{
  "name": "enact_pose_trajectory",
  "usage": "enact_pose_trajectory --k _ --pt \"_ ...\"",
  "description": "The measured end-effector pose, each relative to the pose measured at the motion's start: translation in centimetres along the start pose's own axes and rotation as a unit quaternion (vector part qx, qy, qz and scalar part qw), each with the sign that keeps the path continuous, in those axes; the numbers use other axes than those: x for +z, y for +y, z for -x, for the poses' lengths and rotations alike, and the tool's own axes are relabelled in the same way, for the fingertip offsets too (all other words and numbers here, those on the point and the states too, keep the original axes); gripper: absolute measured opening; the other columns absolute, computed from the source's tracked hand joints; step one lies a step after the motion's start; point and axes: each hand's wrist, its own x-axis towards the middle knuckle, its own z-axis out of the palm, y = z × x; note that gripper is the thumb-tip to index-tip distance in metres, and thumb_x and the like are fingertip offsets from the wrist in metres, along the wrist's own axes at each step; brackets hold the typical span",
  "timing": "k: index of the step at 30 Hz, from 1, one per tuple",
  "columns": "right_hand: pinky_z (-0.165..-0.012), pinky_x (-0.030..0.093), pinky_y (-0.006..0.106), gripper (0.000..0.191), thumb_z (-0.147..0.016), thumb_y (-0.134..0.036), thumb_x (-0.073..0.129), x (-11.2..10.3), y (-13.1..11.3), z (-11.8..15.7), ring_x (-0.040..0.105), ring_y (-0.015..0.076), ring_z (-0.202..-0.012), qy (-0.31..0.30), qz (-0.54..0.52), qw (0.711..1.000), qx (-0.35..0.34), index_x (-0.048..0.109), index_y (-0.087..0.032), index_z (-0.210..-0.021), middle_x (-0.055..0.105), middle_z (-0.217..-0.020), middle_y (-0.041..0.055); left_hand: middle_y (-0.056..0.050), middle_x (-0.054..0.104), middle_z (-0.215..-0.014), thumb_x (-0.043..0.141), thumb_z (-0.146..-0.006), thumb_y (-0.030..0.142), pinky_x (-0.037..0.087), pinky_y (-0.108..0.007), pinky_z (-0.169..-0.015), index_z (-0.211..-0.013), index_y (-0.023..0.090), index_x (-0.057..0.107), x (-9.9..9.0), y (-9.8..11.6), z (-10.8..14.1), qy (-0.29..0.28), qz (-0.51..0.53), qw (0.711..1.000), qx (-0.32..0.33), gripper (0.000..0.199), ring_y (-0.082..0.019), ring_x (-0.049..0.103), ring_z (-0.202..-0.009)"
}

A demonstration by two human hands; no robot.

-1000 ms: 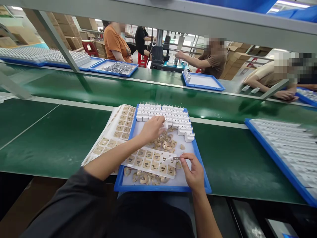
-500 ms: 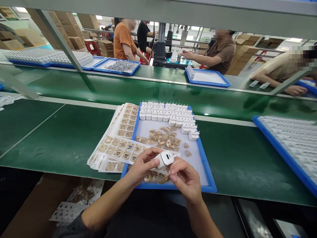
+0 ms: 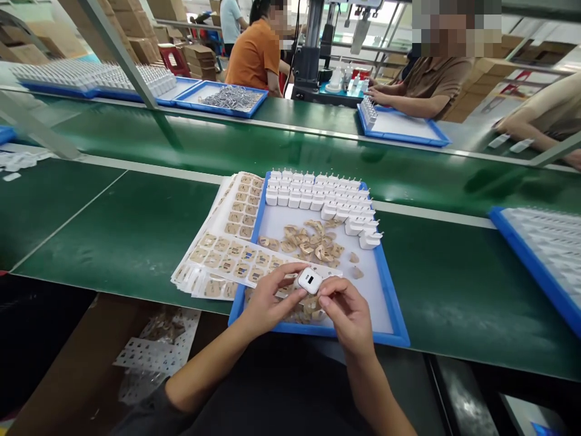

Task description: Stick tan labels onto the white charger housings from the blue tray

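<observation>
A white USB wall charger (image 3: 310, 280) is held above the near part of a blue-rimmed tray (image 3: 391, 303), its face with the port slots turned up toward me. My left hand (image 3: 271, 303) grips it from the left between thumb and fingers. At the charger's right edge, the thumb and fingers of my right hand (image 3: 350, 312) are pinched together; whatever is between them is hidden. Under the hands lie a sheet of brown-backed stickers (image 3: 227, 261) and loose brown backing pieces (image 3: 313, 242). Rows of white chargers (image 3: 313, 197) stand prongs-up along the tray's far side.
A stack of sticker sheets (image 3: 206, 242) lies left of the tray. At right is another blue tray (image 3: 535, 260) of white parts. Across the green belt (image 3: 227, 148) are trays, a press machine (image 3: 311, 66) and co-workers. A slanting metal post (image 3: 120, 54) rises at the left.
The charger has tipped so its port face looks more toward me. Both hands stay close around it. My view has shifted, and a co-worker across the line has lowered their hands to a tray.
</observation>
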Motion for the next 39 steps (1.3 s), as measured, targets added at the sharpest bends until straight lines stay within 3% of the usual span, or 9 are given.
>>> enact_pose_trajectory --k 4,7,23,39 --pt "-0.076 0.052 0.031 0.003 -0.091 -0.023 0.066 0.3 -0.3 -0.2 0.062 0.0192 -0.082 0.047 0.023 0.999 -0.002 0.068 -0.024 -0.089 0.063 -0.081 0.0021 -0.008 0.07 -0.118 0.076 -0.085 0.024 0.056 -0.037 -0.098 -0.123 0.026 0.065 -0.1 -0.4 0.0 0.075 -0.095 0.989 0.081 0.039 -0.023 0.066 -0.113" --pt "-0.084 0.053 0.035 0.002 -0.091 -0.025 0.067 0.9 -0.5 -0.6 0.064 0.0211 -0.091 0.087 0.036 0.995 0.013 0.068 -0.024 -0.089 0.065 -0.087 0.0034 -0.007 0.071 -0.113 0.077 -0.083 0.023 0.056 -0.038 -0.097 -0.119 0.026 0.067 -0.1 -0.2 0.0 0.089 -0.147 0.979 0.111 0.038 -0.023 0.067 -0.109" --pt "-0.083 0.054 0.032 0.002 -0.089 -0.023 0.069 1.9 -0.7 -1.3 0.065 0.0189 -0.089 0.098 0.025 0.994 0.038 0.068 -0.024 -0.088 0.067 -0.088 0.0023 -0.007 0.072 -0.109 0.079 -0.082 0.027 0.057 -0.037 -0.092 -0.116 0.025 0.066 -0.1 0.1 -0.1 0.099 -0.166 0.973 0.125 0.036 -0.023 0.068 -0.105" --pt "-0.082 0.055 0.032 0.005 -0.089 -0.025 0.07 2.3 -0.7 -1.1 0.066 0.0194 -0.09 0.104 0.092 0.99 0.025 0.066 -0.024 -0.09 0.067 -0.088 0.0026 -0.008 0.072 -0.108 0.078 -0.083 0.025 0.058 -0.036 -0.09 -0.114 0.025 0.066 -0.1 0.2 -0.1 0.105 -0.177 0.969 0.136 0.034 -0.022 0.069 -0.104"
